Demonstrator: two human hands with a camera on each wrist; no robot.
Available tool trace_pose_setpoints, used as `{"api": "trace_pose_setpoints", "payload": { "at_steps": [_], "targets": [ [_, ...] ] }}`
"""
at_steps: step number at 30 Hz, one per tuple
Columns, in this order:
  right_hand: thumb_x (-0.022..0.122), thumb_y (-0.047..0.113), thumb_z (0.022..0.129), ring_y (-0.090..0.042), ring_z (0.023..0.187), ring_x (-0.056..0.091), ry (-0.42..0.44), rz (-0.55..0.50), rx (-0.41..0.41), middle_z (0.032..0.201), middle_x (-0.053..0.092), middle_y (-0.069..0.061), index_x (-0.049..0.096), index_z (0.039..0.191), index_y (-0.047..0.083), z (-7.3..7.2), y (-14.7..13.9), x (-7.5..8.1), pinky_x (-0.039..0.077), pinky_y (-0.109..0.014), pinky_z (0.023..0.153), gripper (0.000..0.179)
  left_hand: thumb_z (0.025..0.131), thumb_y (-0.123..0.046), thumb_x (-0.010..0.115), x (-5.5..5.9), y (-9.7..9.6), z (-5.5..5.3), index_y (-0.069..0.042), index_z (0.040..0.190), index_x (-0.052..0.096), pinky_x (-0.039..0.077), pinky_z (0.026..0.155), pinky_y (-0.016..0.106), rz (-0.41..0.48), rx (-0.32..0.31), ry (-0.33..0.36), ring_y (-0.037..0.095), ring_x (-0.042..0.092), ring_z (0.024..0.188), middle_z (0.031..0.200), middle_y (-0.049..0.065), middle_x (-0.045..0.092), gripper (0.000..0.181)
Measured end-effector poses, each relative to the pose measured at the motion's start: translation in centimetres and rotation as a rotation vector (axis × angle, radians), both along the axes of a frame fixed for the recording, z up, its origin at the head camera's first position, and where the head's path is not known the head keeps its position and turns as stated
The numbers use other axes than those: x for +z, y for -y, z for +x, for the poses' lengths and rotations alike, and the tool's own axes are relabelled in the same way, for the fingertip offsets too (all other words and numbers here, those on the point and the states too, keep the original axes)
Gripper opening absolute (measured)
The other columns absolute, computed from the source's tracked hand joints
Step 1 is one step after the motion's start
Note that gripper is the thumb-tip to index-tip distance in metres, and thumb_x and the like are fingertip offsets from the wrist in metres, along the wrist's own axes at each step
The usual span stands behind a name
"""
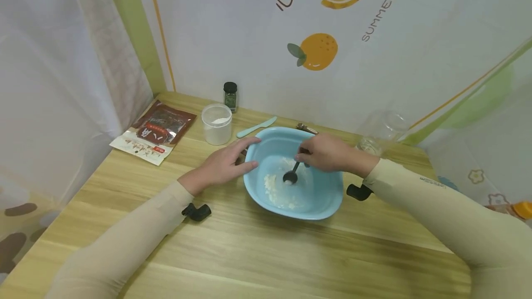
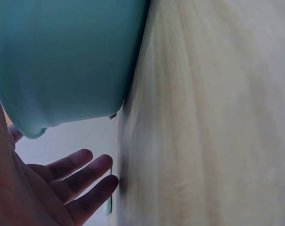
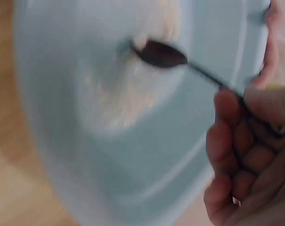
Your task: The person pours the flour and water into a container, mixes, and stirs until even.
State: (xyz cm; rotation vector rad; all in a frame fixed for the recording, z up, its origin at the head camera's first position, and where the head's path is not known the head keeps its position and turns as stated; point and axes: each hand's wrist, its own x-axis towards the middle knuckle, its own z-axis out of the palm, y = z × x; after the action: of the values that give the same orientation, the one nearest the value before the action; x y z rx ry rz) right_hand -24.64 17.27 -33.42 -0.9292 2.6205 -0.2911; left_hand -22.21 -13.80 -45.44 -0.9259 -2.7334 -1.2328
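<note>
Head cam: blk spoon (image 1: 290, 177) juts from R hand (image 1: 327, 152) down into bowl (image 1: 326, 190)

The right hand (image 1: 326, 152) covers most of the handle of the black spoon (image 1: 290, 177) and part of the right rim of the blue basin (image 1: 268, 147), whose far side partly hides a dark object (image 1: 306, 128) too small to identify. The right edge crops an orange-capped bottle (image 1: 522, 210); the right wrist view blurs the white powder (image 3: 118, 101).
</note>
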Motion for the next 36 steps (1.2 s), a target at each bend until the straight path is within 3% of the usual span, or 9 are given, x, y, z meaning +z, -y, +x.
{"api": "trace_pose_setpoints", "payload": {
  "at_steps": [4,11,18,25,32,34,36],
  "targets": [
    [0.064,0.031,0.115,-0.01,0.072,0.063,0.05,-0.048,0.083,0.086,0.075,0.004,0.082,0.11,0.01,0.3,0.7,0.0,0.054,-0.037,0.072,0.028,0.11,-0.058,0.06,0.2,0.0,0.0,-0.026,0.17,0.041,0.06,0.095,0.057,0.017,-0.002,0.02,0.025,0.071,0.125,0.161,0.007,0.058,0.071],
    [0.066,0.025,0.114,-0.014,0.067,0.059,-0.04,-0.022,-0.073,0.081,0.069,0.001,0.082,0.111,0.006,-0.3,0.5,-0.1,0.05,-0.036,0.066,0.025,0.11,-0.059,0.059,0.2,-0.3,-0.1,-0.026,0.17,0.04,0.06,0.096,0.056,0.011,-0.016,0.027,0.024,0.07,0.127,0.159,0.008,0.059,0.071],
    [0.063,0.03,0.115,-0.012,0.073,0.063,0.079,-0.046,0.052,0.086,0.075,0.005,0.082,0.114,0.009,-0.1,1.2,-0.2,0.053,-0.037,0.073,0.028,0.11,-0.061,0.058,0.1,-0.3,-0.2,-0.029,0.17,0.039,0.06,0.094,0.055,0.017,-0.01,0.042,0.023,0.07,0.125,0.156,0.006,0.061,0.071],
    [0.064,0.024,0.115,-0.015,0.061,0.056,-0.013,-0.032,-0.105,0.076,0.069,-0.001,0.081,0.108,0.001,-1.1,0.4,0.0,0.048,-0.034,0.063,0.029,0.11,-0.062,0.058,0.0,-0.3,-0.1,-0.03,0.171,0.037,0.058,0.099,0.059,-0.002,-0.014,0.043,0.025,0.067,0.132,0.163,0.007,0.056,0.072],
    [0.063,0.029,0.115,-0.011,0.073,0.065,0.102,-0.018,0.077,0.084,0.075,0.006,0.082,0.111,0.008,-0.2,1.7,0.3,0.054,-0.037,0.074,0.028,0.11,-0.061,0.058,0.2,-0.2,0.0,-0.031,0.17,0.038,0.059,0.096,0.056,0.003,-0.01,0.056,0.024,0.068,0.129,0.159,0.006,0.058,0.07],
    [0.063,0.029,0.115,-0.012,0.074,0.066,0.091,-0.038,0.083,0.085,0.075,0.006,0.082,0.113,0.008,-0.3,2.3,0.0,0.055,-0.038,0.075,0.028,0.111,-0.06,0.057,0.3,-0.2,0.0,-0.029,0.171,0.038,0.058,0.098,0.056,0.0,-0.012,0.056,0.024,0.067,0.131,0.162,0.006,0.056,0.07],
    [0.063,0.03,0.115,-0.012,0.072,0.065,0.041,-0.043,0.04,0.086,0.075,0.004,0.082,0.114,0.008,-0.5,2.4,-0.2,0.055,-0.038,0.073,0.029,0.111,-0.06,0.057,0.3,-0.2,0.0,-0.028,0.171,0.037,0.057,0.099,0.057,0.001,-0.016,0.058,0.024,0.066,0.132,0.163,0.006,0.055,0.071]
  ]
}}
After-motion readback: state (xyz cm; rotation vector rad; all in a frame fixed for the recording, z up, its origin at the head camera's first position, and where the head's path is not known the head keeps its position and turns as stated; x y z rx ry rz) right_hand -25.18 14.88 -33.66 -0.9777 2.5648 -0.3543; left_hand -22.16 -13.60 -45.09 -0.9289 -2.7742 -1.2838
